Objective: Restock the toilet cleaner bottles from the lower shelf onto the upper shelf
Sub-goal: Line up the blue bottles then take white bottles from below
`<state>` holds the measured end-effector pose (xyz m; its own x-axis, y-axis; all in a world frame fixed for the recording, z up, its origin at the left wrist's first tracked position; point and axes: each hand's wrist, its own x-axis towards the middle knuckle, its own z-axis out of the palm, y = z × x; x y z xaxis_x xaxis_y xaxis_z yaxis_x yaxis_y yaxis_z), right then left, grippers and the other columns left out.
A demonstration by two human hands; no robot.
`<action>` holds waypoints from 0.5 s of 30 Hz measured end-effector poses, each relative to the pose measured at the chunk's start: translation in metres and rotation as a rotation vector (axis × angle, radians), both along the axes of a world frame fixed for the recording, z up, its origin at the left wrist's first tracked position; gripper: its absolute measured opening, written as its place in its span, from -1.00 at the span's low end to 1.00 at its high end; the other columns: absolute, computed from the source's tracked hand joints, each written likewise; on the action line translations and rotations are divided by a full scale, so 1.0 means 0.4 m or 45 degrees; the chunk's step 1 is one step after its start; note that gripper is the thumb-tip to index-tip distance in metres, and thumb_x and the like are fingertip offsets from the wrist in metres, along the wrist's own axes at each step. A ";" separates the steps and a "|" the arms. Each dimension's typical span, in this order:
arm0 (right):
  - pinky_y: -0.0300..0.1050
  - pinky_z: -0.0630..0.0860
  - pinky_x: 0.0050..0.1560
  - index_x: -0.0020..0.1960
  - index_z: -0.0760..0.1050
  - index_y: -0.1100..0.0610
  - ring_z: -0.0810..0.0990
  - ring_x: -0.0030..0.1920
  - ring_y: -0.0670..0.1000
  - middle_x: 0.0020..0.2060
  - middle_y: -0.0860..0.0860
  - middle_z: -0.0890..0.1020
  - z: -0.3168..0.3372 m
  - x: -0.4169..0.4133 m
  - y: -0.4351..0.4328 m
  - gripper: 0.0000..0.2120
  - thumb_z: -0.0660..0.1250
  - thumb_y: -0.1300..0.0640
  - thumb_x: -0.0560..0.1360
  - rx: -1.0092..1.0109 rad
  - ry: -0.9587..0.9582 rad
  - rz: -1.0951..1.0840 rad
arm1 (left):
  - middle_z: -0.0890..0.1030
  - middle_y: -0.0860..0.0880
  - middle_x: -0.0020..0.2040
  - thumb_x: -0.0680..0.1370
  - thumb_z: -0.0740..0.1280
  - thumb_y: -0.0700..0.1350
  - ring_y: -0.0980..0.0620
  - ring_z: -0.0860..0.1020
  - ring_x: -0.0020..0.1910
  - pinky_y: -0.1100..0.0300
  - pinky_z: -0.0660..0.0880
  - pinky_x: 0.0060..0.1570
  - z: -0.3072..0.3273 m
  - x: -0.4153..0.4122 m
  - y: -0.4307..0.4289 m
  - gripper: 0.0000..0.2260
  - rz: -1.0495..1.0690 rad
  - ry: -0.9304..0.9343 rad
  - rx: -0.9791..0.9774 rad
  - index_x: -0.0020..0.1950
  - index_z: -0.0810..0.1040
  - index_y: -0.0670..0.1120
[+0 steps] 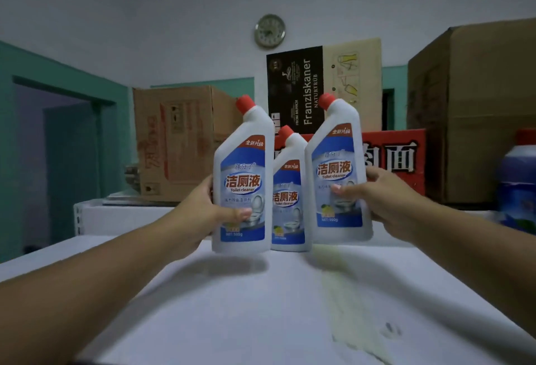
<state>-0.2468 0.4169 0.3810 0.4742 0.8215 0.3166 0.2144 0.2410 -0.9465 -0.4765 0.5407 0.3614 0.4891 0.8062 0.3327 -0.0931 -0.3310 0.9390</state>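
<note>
Three white toilet cleaner bottles with red caps and blue labels are over the white upper shelf [232,306]. My left hand [208,214] grips the left bottle [242,179] by its side, its base just above the shelf top. My right hand [385,202] grips the right bottle [338,170], which tilts a little and hovers slightly off the surface. Between and behind them a third bottle [288,196] stands upright on the shelf, with no hand on it. The lower shelf is out of view.
A blue bottle [519,187] stands blurred at the right edge. Cardboard boxes [179,141] and a big carton [475,109] line the back, with a red box [397,158] and a black beer carton [295,89]. A yellowish stain [348,301] runs down the shelf.
</note>
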 end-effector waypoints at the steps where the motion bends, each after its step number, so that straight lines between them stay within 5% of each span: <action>1: 0.21 0.57 0.03 0.03 0.52 0.05 0.65 -0.04 0.15 -0.05 0.08 0.67 -0.007 0.001 0.025 -0.65 0.51 0.22 0.28 -0.013 0.006 -0.001 | 0.67 -0.05 0.05 0.20 0.55 -0.22 -0.12 0.64 0.04 -0.22 0.54 0.06 0.000 0.013 0.032 -0.41 -0.023 0.008 0.000 0.18 0.49 0.05; 5: 0.22 0.57 0.05 0.08 0.53 0.06 0.66 -0.01 0.14 -0.02 0.07 0.69 -0.058 0.017 0.083 -0.52 0.50 0.16 0.17 -0.039 0.007 0.008 | 0.69 -0.04 0.02 0.17 0.55 -0.21 -0.10 0.65 0.01 -0.19 0.56 0.04 -0.029 0.046 0.135 -0.42 -0.082 0.006 -0.012 0.14 0.50 0.05; 10: -0.07 0.57 -0.21 0.02 0.53 0.01 0.65 -0.06 0.04 -0.14 -0.02 0.71 -0.110 0.038 0.103 -0.55 0.46 0.19 0.14 -0.011 0.001 0.026 | 0.71 0.05 -0.04 0.06 0.62 -0.08 -0.01 0.67 -0.03 0.09 0.62 -0.12 -0.100 0.051 0.213 -0.38 -0.082 -0.044 0.042 0.06 0.52 0.08; 15: -0.12 0.56 -0.21 0.03 0.54 0.01 0.67 -0.10 0.00 -0.18 -0.06 0.73 -0.120 0.044 0.099 -0.56 0.44 0.20 0.16 -0.017 -0.023 0.012 | 0.69 0.02 -0.01 0.07 0.57 -0.03 -0.03 0.66 0.00 0.00 0.61 -0.05 -0.119 0.050 0.240 -0.40 -0.032 0.022 0.051 0.08 0.54 0.06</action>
<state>-0.2293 0.4566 0.3329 0.4609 0.8301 0.3138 0.2290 0.2304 -0.9458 -0.4563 0.6367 0.3136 0.5154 0.7797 0.3557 -0.0856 -0.3662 0.9266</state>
